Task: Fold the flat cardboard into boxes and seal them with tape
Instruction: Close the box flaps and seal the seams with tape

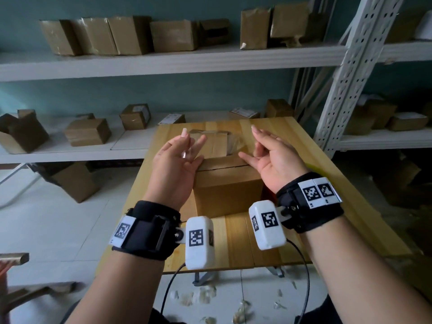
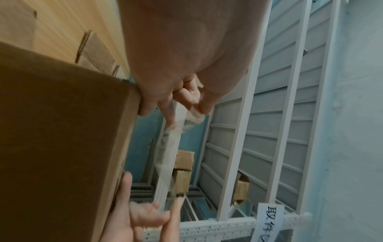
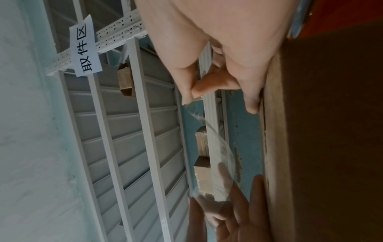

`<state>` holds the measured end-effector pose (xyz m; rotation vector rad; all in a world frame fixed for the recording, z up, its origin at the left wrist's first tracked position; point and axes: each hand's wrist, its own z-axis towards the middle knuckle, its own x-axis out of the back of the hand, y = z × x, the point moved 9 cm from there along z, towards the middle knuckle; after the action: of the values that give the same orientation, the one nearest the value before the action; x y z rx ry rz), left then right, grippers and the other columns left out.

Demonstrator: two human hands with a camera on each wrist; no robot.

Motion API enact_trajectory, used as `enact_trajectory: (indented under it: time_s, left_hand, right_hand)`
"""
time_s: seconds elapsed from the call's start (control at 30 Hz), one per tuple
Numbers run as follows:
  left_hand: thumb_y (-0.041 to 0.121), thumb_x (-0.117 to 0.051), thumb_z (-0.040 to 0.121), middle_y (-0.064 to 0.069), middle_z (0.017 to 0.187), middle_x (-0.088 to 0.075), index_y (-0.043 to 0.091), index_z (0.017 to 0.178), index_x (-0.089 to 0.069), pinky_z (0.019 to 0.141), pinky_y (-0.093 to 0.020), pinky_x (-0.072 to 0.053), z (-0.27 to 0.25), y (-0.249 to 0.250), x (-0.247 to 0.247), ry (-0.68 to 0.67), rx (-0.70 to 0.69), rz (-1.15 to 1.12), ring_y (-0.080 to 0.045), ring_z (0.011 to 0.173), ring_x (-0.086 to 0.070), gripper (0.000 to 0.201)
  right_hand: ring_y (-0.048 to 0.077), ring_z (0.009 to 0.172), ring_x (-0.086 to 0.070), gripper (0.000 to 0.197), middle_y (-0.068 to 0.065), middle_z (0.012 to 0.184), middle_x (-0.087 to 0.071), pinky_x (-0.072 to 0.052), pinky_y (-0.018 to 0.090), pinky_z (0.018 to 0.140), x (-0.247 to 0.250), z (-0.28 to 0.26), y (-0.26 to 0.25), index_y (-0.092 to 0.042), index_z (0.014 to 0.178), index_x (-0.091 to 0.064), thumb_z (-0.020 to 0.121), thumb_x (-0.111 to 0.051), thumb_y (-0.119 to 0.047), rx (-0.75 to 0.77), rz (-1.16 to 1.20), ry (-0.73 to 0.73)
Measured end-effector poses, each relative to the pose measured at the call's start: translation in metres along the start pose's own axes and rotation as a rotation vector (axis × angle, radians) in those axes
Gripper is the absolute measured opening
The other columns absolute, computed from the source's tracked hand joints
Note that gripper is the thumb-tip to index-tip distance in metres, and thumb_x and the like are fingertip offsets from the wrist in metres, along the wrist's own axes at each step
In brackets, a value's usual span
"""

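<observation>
We hold a strip of clear tape (image 1: 211, 139) stretched between our 2 hands, just above the folded cardboard box (image 1: 228, 190) that stands on the wooden table (image 1: 236, 239). Our left hand (image 1: 178, 163) pinches one end of the tape between thumb and fingers, and our right hand (image 1: 272, 156) pinches the other end the same way. The little fingers of both hands touch the box's top edges. Behind the table, more boxes sit on white shelves (image 1: 163, 64).
</observation>
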<state>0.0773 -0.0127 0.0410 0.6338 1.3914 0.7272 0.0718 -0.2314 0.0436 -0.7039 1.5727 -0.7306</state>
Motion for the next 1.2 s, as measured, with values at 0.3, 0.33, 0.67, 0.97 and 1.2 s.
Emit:
enact_trajectory:
  time_s: [0.3,0.33,0.67,0.97,1.2]
  left_hand:
    - [0.016,-0.062,0.106,0.003,0.109,-0.076,0.019,0.090,-0.061,0.121,-0.050,-0.033,0.008,-0.009,-0.010,-0.018,-0.008,0.032,-0.022,0.128,-0.069,0.016]
    - [0.016,-0.060,0.106,0.006,0.099,-0.075,0.019,0.090,-0.062,0.122,-0.052,-0.031,0.010,-0.009,-0.007,-0.006,-0.001,0.022,-0.021,0.127,-0.069,0.017]
    - [0.016,-0.059,0.108,0.006,0.089,-0.071,0.020,0.097,-0.064,0.115,-0.055,-0.042,0.006,-0.009,-0.008,0.000,0.043,-0.017,-0.023,0.126,-0.070,0.013]
    - [0.018,-0.060,0.107,0.002,0.091,-0.070,0.016,0.110,-0.067,0.101,-0.049,-0.060,-0.004,0.016,0.008,0.036,0.102,0.008,-0.025,0.123,-0.072,0.008]
    - [0.018,-0.069,0.100,-0.002,0.088,-0.071,0.010,0.107,-0.067,0.085,-0.034,-0.066,-0.004,0.006,0.036,0.113,0.171,0.110,-0.011,0.078,-0.073,0.010]
  right_hand:
    - [0.005,0.063,-0.057,0.029,-0.009,0.066,-0.059,-0.051,0.054,0.109,-0.006,-0.004,0.002,-0.016,0.106,-0.062,0.086,-0.083,-0.016,0.037,-0.031,-0.005]
    - [0.005,0.063,-0.054,0.033,-0.009,0.066,-0.056,-0.049,0.055,0.110,-0.007,-0.005,0.001,-0.015,0.108,-0.061,0.085,-0.085,-0.017,0.046,-0.036,-0.010]
    - [0.004,0.065,-0.070,0.046,-0.008,0.065,-0.069,-0.058,0.031,0.090,-0.016,-0.016,-0.006,-0.008,0.121,-0.055,0.085,-0.081,0.001,0.164,-0.109,-0.043]
    - [0.006,0.058,-0.052,0.028,-0.008,0.061,-0.051,-0.046,0.048,0.114,-0.002,-0.008,0.001,-0.018,0.098,-0.060,0.085,-0.083,-0.009,0.057,-0.005,-0.012]
    - [0.005,0.058,-0.054,0.026,-0.007,0.061,-0.050,-0.043,0.053,0.117,0.000,-0.012,0.001,-0.011,0.110,-0.063,0.090,-0.080,-0.014,0.031,0.038,0.007]
